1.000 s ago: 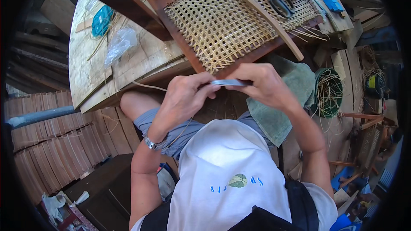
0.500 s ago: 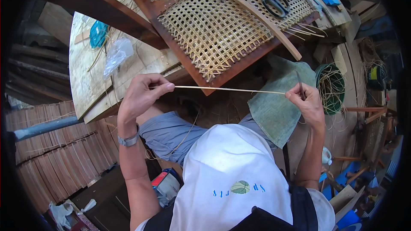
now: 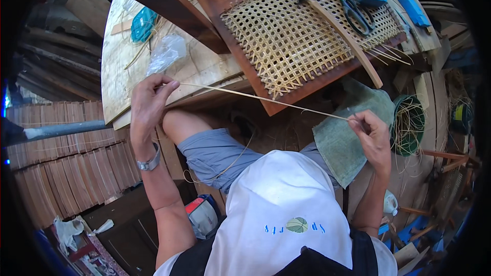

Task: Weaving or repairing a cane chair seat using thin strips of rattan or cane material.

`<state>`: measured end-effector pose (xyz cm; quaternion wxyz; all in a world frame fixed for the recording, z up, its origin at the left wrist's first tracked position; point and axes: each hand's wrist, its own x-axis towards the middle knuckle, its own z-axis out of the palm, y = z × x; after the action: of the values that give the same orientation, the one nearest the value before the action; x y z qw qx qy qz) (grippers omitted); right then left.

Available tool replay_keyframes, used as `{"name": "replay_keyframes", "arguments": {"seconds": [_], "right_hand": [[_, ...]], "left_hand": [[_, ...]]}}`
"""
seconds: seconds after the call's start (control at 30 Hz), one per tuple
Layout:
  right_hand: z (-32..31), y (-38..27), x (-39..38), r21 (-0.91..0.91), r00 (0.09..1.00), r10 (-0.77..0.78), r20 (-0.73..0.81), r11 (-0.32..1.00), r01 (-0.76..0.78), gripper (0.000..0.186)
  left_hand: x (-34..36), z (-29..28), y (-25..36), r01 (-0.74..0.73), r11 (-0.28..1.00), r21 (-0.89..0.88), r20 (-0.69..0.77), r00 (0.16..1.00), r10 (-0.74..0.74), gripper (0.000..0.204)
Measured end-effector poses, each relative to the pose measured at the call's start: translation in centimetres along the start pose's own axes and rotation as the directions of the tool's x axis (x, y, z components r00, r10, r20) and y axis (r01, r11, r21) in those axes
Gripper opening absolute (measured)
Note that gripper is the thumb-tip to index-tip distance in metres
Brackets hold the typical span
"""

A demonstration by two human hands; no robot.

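Stretching between my two hands is a thin cane strand (image 3: 266, 98), pulled taut and slanting down from upper left to lower right. My left hand (image 3: 149, 103) is raised, its fingers (image 3: 166, 88) pinched on the strand's upper end, just off the front edge of the plywood surface (image 3: 120, 66). My right hand (image 3: 374, 135) sits lower, fingers clenched on the other end, over a green cloth (image 3: 343, 138) draped across my right knee.

Beyond the strand, a wooden chair seat frame with woven cane webbing (image 3: 294, 36) lies tilted on the surface; its near corner overhangs the edge and nearly meets the strand's middle. A hammer (image 3: 340, 30) rests diagonally across the webbing, its handle reaching past the frame's right edge, with scissors (image 3: 353, 7) just beyond it. A clear plastic bag (image 3: 166, 53) lies on the plywood close to my left hand.

Open room lies under the strand, above my lap. To the right, a green coil of cane (image 3: 409, 125) sits just beside my right hand. Stacked wooden slats (image 3: 66, 168) crowd the left.
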<state>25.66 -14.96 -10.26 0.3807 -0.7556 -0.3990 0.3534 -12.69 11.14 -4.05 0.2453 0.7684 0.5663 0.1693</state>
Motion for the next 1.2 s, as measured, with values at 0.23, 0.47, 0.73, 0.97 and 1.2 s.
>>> {"name": "replay_keyframes", "arguments": {"seconds": [0.23, 0.47, 0.73, 0.97, 1.2], "right_hand": [[3.6, -4.0, 2.3, 0.130, 0.989, -0.108, 0.098, 0.987, 0.095, 0.005], [13.2, -11.7, 6.6, 0.213, 0.889, -0.345, 0.302, 0.933, 0.290, 0.015], [15.6, -13.0, 8.9, 0.101, 0.886, -0.403, 0.230, 0.915, 0.390, 0.022], [15.8, -13.0, 10.3, 0.073, 0.872, -0.434, 0.225, 0.900, 0.429, 0.026], [10.8, -11.7, 11.6, 0.051, 0.995, -0.085, 0.051, 0.995, 0.083, 0.029]], "left_hand": [[-0.7, -2.8, -3.2, 0.224, 0.862, 0.455, -0.231, 0.964, -0.129, 0.018], [-2.9, 3.6, 5.8, -0.314, 0.930, -0.191, 0.063, 0.941, 0.331, 0.016], [1.1, 2.3, 4.1, 0.131, 0.935, -0.330, 0.596, 0.797, 0.099, 0.016], [4.0, -3.5, 4.4, -0.266, 0.915, 0.304, 0.331, 0.930, 0.160, 0.018], [14.1, -11.1, 2.3, -0.099, 0.574, 0.813, -0.284, 0.794, 0.538, 0.016]]}}
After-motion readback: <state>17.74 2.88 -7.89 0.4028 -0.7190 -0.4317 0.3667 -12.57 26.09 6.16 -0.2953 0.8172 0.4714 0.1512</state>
